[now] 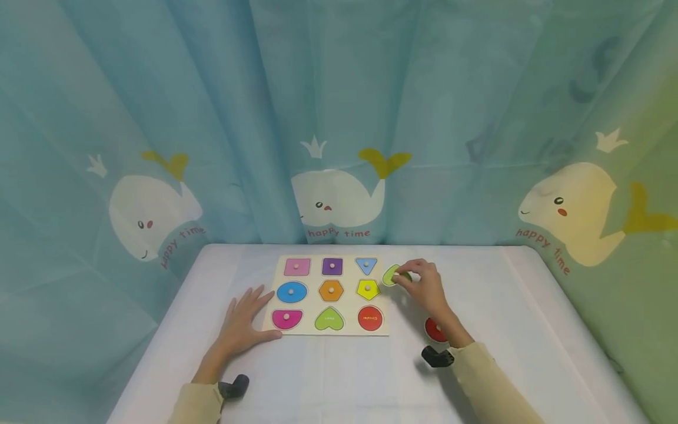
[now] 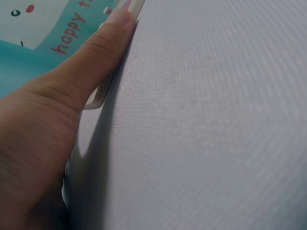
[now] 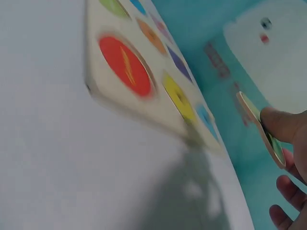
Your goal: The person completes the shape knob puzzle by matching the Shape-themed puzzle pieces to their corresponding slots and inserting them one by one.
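A wooden shape puzzle board (image 1: 311,302) lies on the table with several coloured knobbed pieces in it. Its green heart recess (image 1: 329,318) and red circle recess (image 1: 370,318) show printed words and no knobs. My right hand (image 1: 424,288) pinches a green heart puzzle piece (image 1: 389,275) between thumb and fingers, just off the board's right side; the right wrist view shows this heart piece (image 3: 261,129) raised and tilted. At the board's left edge my left hand (image 1: 243,321) lies spread, thumb along the near left corner; the left wrist view shows its thumb (image 2: 96,55) against the board's edge.
A red circle piece (image 1: 435,330) lies on the white-covered table (image 1: 328,377), partly hidden under my right forearm. A blue-green curtain (image 1: 339,76) with whale prints hangs behind the table. Each wrist carries a black camera (image 1: 437,356).
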Demonstrator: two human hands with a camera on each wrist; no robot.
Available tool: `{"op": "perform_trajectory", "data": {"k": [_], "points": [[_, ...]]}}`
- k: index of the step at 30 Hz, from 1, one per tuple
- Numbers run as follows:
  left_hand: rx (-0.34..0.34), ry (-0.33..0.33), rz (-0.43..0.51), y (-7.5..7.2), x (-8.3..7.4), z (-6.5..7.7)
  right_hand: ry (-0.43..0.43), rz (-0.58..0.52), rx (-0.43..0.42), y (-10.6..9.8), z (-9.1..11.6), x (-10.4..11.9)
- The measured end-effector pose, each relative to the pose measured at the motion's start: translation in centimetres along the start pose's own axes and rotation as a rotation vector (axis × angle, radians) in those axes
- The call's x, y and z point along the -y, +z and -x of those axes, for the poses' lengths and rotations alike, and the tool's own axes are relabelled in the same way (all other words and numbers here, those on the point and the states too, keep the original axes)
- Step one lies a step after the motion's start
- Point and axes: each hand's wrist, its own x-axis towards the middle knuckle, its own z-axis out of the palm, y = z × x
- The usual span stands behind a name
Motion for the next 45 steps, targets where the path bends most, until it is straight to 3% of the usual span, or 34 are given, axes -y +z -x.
{"op": "perform_trajectory", "data": {"k": [9, 20, 27, 32, 45], "points": [[-0.008, 0.016, 0.004, 0.4, 0.3, 0.0, 0.043, -0.047, 0.084, 5.9, 2.2, 4.1], [-0.005, 0.012, -0.002, 0.3, 0.2, 0.0, -0.086, 0.005, 0.097, 11.1, 4.8, 6.7], [-0.001, 0.006, -0.004, 0.1, -0.1, 0.1, -0.162, 0.046, 0.094, 12.3, 5.7, 7.6], [0.005, -0.002, -0.004, 0.0, -0.1, 0.0, -0.158, 0.051, 0.076, 12.7, 6.0, 7.5], [0.006, 0.001, -0.006, 0.0, 0.0, 0.0, -0.14, 0.077, 0.131, 12.5, 6.0, 7.8]]}}
